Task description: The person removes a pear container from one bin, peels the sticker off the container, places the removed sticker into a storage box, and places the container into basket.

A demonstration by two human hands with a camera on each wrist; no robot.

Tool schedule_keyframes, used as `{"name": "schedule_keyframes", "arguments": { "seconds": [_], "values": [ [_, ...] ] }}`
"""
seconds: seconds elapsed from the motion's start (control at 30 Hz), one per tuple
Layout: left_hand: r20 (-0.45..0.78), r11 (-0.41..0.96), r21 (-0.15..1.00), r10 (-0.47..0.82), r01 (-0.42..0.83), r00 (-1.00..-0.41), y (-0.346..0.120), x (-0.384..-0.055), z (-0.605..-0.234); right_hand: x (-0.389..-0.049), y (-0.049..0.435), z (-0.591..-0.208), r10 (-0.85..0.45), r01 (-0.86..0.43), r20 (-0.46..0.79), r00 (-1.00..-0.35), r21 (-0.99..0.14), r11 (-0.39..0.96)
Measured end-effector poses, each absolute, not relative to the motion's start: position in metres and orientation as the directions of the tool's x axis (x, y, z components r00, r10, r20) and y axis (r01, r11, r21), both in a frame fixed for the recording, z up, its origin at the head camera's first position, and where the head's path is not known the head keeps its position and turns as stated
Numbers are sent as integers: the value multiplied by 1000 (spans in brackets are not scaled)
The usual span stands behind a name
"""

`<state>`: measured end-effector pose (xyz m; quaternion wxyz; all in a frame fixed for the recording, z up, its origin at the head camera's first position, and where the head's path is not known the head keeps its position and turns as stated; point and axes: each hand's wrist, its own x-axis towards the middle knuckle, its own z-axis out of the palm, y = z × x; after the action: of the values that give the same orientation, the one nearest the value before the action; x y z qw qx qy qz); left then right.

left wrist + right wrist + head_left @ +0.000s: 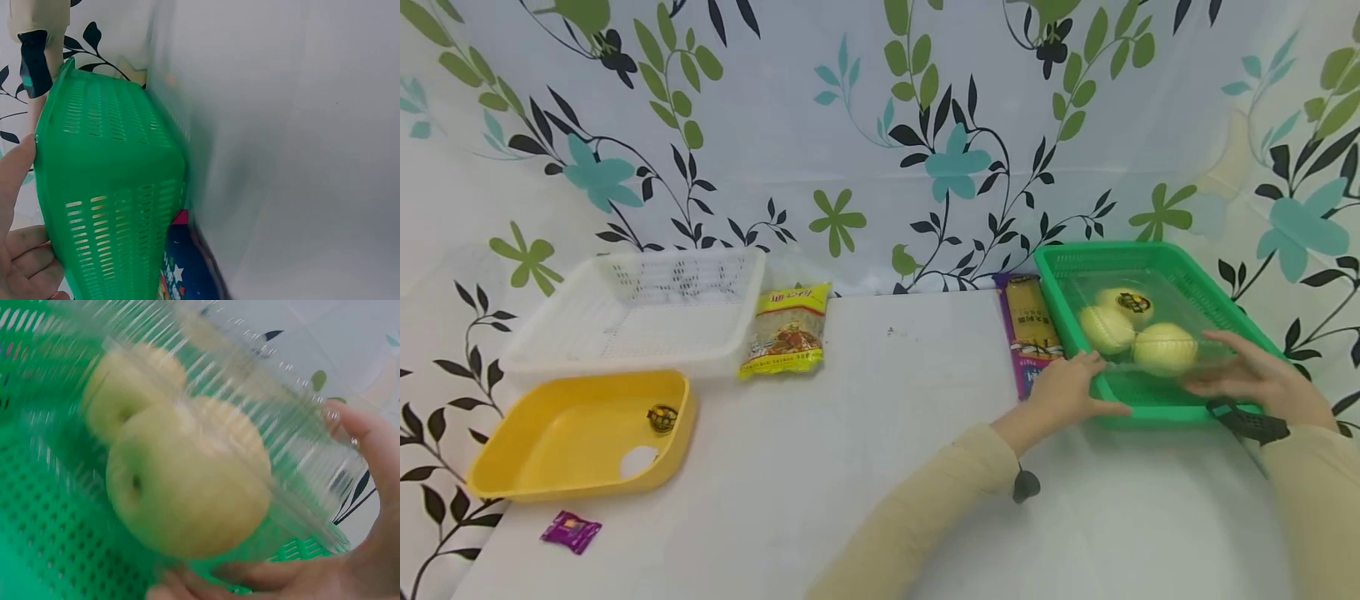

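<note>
Head view: green basket [1157, 412], its corner at the left fingers [1082, 365], spread; clear box [1180, 308] of fruit [1165, 348] inside already, right fingers [1232, 340] pinching it, release apparently outstanding.

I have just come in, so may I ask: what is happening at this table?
A person's right hand holds a clear box of three fruits, in or just above the green basket; whether it touches the bottom, I cannot tell. The left hand touches that basket's near left corner. Far to the left are a white basket and a yellow tray, neither touched by a hand.
</note>
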<state>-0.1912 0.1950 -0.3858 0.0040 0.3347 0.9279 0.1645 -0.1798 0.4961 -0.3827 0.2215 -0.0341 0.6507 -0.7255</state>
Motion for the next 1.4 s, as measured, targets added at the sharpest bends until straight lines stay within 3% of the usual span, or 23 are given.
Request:
{"name": "schedule_keyframes", "arguments": {
  "seconds": [0.07,0.1,0.3,0.57,0.77,0.93,1.23,1.4],
  "values": [
    [115,719,309,621,622,-775,195,-190,-387,-188,493,-379,-256,491,-424,-869,-801,-343],
    [121,717,311,621,623,-775,195,-190,-388,-192,492,-378,-209,530,-494,-844,-703,-475],
    [139,704,341,618,624,-774,192,-188,-393,-196,486,-385,-279,552,-540,-794,-449,-703],
    [127,696,365,621,619,-773,191,-190,-398,-192,487,-387,-254,503,-525,-812,-410,-761],
    [127,678,383,634,627,-763,191,-191,-399,-183,485,-384,-197,428,-454,-869,-488,-761],
    [113,647,481,623,591,-774,186,-191,-398,-177,478,-376,-231,434,-411,-882,-518,-737],
    [110,584,583,632,565,-767,187,-197,-403,-188,489,-373,-341,480,-383,-859,-367,-796],
    [124,568,586,643,578,-756,188,-196,-403,-186,492,-375,-341,469,-362,-868,-372,-801]
  ]
}}
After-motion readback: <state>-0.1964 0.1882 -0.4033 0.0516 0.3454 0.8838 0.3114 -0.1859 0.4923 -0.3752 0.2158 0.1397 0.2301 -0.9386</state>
